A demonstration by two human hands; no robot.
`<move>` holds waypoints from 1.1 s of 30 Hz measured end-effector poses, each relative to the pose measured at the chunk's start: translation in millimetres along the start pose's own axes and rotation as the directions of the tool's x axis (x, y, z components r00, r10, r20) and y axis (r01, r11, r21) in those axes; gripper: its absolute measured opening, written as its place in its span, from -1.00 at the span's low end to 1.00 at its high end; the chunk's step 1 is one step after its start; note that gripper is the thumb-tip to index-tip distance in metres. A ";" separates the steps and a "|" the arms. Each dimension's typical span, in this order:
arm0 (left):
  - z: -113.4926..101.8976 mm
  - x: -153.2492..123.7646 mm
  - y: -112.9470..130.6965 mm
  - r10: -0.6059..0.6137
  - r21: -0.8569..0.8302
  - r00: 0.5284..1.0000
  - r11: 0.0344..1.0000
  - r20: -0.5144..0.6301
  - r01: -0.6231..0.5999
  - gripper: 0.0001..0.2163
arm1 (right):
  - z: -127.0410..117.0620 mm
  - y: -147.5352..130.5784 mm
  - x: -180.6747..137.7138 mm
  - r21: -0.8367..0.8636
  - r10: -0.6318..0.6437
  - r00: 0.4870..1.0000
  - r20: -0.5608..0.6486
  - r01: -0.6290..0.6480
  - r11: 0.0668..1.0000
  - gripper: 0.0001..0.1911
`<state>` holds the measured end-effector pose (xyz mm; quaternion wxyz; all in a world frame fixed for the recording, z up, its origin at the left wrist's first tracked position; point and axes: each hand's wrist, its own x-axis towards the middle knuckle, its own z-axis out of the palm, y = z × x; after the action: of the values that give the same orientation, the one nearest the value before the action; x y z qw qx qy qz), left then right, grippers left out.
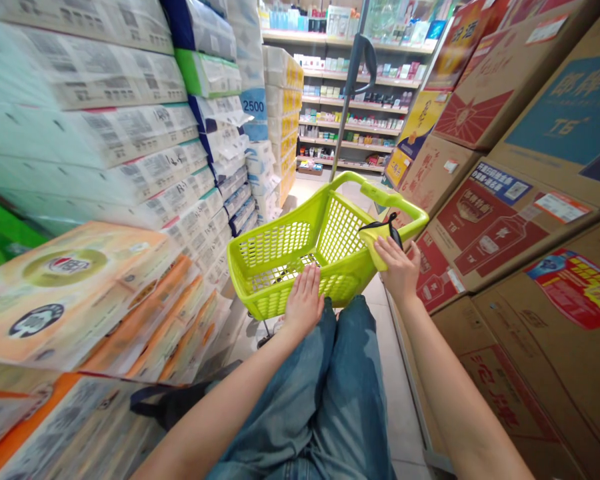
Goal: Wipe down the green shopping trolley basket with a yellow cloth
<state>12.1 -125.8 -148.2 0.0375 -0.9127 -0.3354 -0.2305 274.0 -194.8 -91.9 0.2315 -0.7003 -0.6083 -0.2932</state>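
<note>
A lime-green plastic shopping basket [280, 250] on wheels stands in a narrow shop aisle in front of my legs. My left hand [305, 301] lies flat on the basket's near rim, fingers stretched out and together. My right hand [399, 267] grips a yellow cloth [377, 241] against the basket's right corner; a black strap or clip sits on top of the cloth. The basket's long pull handle [356, 73] rises upright behind it. The inside of the basket looks empty as far as I can see.
Stacked packs of tissue paper [130, 153] wall the left side. Brown cardboard boxes [520, 200] with red print are piled on the right. Shelves of small goods [350, 100] close the far end. A strip of tiled floor [395, 400] runs between.
</note>
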 end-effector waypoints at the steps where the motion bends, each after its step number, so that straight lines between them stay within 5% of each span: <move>1: 0.4 -0.1 0.1 -0.003 0.000 1.000 1.000 0.001 0.003 -0.38 | 1.8 -5.0 1.2 -0.007 0.053 0.999 -0.012 -0.053 0.999 -0.38; 5: 0.8 -0.8 -0.1 -0.009 -0.009 1.000 1.000 -0.003 0.009 -0.36 | 16.5 -69.0 -7.9 0.037 0.162 0.986 0.027 -0.163 0.986 -0.31; 10: -1.7 -1.0 -1.2 -0.001 -0.008 1.000 1.000 0.007 0.001 -0.34 | 25.7 -139.1 -27.5 0.170 0.003 0.995 0.104 -0.021 0.985 -0.34; 13: -3.2 -0.5 -1.1 -0.006 0.008 1.000 1.000 0.021 0.006 -0.37 | 17.6 -121.5 -26.6 0.176 -0.127 0.983 0.130 0.103 0.979 -0.32; 16: -3.4 0.0 -0.9 -0.003 0.017 1.000 1.000 0.026 0.003 -0.38 | 5.3 -67.2 -16.1 0.118 -0.184 0.974 0.133 0.169 0.979 -0.32; 21: -0.4 0.4 -1.0 0.008 0.019 1.000 1.000 0.014 -0.008 -0.37 | -4.2 0.2 6.2 -0.007 0.029 0.999 0.015 -0.029 1.000 -0.39; 23: 0.8 0.1 -0.8 0.003 0.016 1.000 1.000 0.006 -0.003 -0.38 | -1.1 -10.5 9.9 -0.017 0.122 0.992 -0.002 -0.122 0.992 -0.39; 26: 1.0 -0.5 -0.4 -0.005 0.008 1.000 1.000 0.002 0.005 -0.37 | 8.5 -64.7 5.1 0.020 0.155 0.987 0.046 -0.156 0.987 -0.38; 30: -1.2 -1.2 -0.8 -0.004 -0.002 1.000 1.000 0.012 0.004 -0.35 | 18.5 -137.1 -12.7 0.136 0.026 0.989 0.147 -0.046 0.990 -0.36; 33: -2.1 -1.3 -1.7 -0.001 0.003 1.000 1.000 0.019 0.001 -0.36 | 15.4 -136.1 -21.8 0.183 -0.074 0.984 0.164 0.044 0.982 -0.31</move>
<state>9.4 -125.7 -147.0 0.0357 -0.9146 -0.3367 -0.2211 139.6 -179.1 -122.5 0.2317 -0.6808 -0.6702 -0.1833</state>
